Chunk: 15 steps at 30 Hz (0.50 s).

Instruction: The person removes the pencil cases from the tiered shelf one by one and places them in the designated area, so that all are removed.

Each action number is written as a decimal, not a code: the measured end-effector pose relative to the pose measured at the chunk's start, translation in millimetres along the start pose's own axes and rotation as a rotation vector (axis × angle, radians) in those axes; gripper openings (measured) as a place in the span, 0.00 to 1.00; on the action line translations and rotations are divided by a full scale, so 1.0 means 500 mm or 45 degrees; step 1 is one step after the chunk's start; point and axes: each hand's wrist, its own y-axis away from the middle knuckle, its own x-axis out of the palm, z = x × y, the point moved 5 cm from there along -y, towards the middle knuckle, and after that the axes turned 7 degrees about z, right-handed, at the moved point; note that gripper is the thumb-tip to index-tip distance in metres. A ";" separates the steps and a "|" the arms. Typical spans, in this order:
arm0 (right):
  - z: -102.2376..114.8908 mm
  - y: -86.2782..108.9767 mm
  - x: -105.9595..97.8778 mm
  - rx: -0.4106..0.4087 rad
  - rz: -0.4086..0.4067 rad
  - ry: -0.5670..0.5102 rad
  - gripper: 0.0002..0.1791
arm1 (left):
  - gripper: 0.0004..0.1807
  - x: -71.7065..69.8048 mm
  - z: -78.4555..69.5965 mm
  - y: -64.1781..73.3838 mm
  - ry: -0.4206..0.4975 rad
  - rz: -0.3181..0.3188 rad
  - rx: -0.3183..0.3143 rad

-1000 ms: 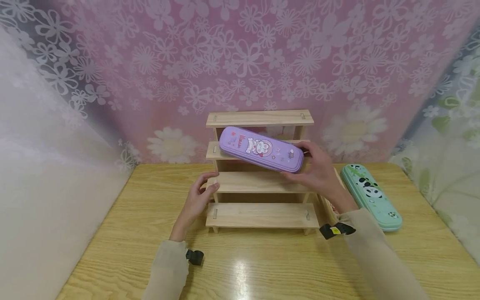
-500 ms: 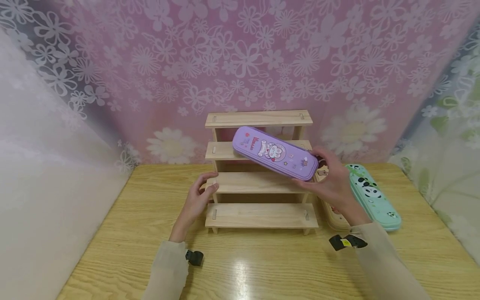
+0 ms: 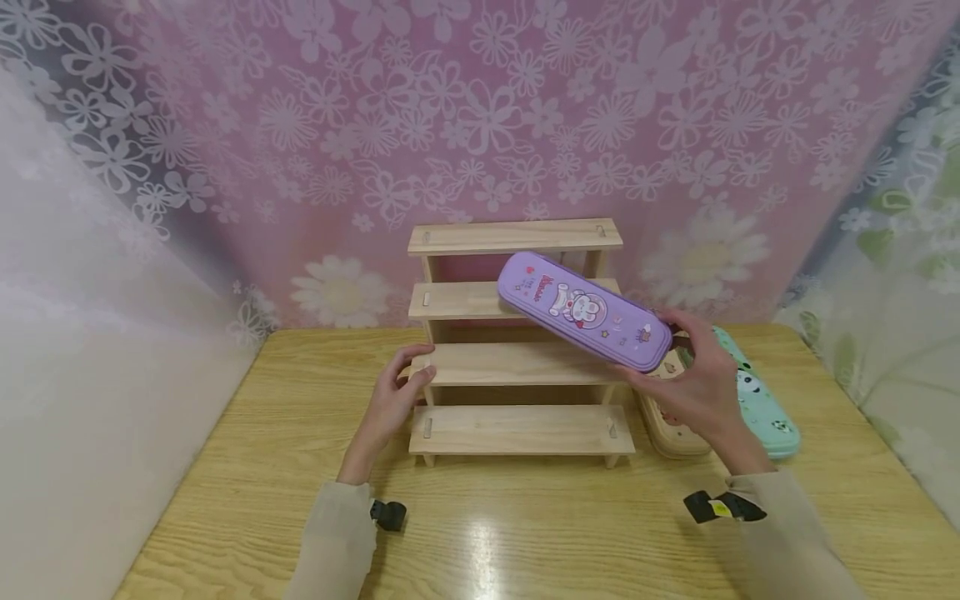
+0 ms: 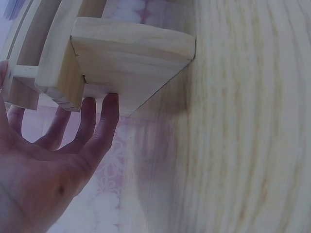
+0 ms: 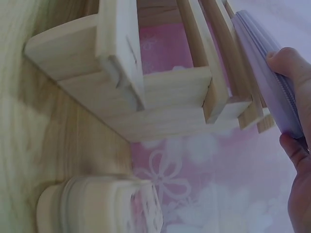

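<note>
My right hand [image 3: 693,375] grips the right end of a purple pencil case [image 3: 585,312] with a rabbit print, thumb and fingers on opposite long sides. The case is tilted, its left end higher, and overlaps the upper tiers of a four-step wooden display shelf [image 3: 517,429] in the head view. In the right wrist view the zipped side of the pencil case [image 5: 267,73] shows beside the steps. My left hand [image 3: 393,392] holds the left end of the shelf's second tier from the bottom, and its fingers [image 4: 109,116] reach along the shelf's side.
Right of the shelf, a beige case [image 3: 663,425] lies on the wooden table [image 3: 300,500], partly behind my right hand. Beyond it lies a mint-green panda case [image 3: 772,425]. A pink flowered curtain [image 3: 487,108] hangs close behind the shelf.
My right hand has carried the purple pencil case to the right and slightly down, uncovering more of the beige case. The left hand stays on the shelf.
</note>
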 end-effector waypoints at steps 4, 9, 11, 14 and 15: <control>-0.014 0.019 -0.019 0.027 -0.039 -0.011 0.50 | 0.20 0.002 -0.013 0.005 0.016 0.009 -0.004; -0.030 0.041 -0.039 0.025 -0.097 -0.010 0.49 | 0.19 0.001 -0.011 0.006 0.018 0.004 -0.008; -0.033 0.048 -0.048 0.029 -0.119 -0.003 0.49 | 0.18 -0.001 -0.001 0.003 0.003 -0.007 -0.005; -0.037 0.057 -0.062 0.068 -0.149 0.021 0.48 | 0.17 -0.001 -0.002 0.003 -0.004 -0.008 0.000; -0.039 0.060 -0.067 0.080 -0.158 0.035 0.48 | 0.18 -0.001 -0.002 0.003 -0.006 -0.007 0.000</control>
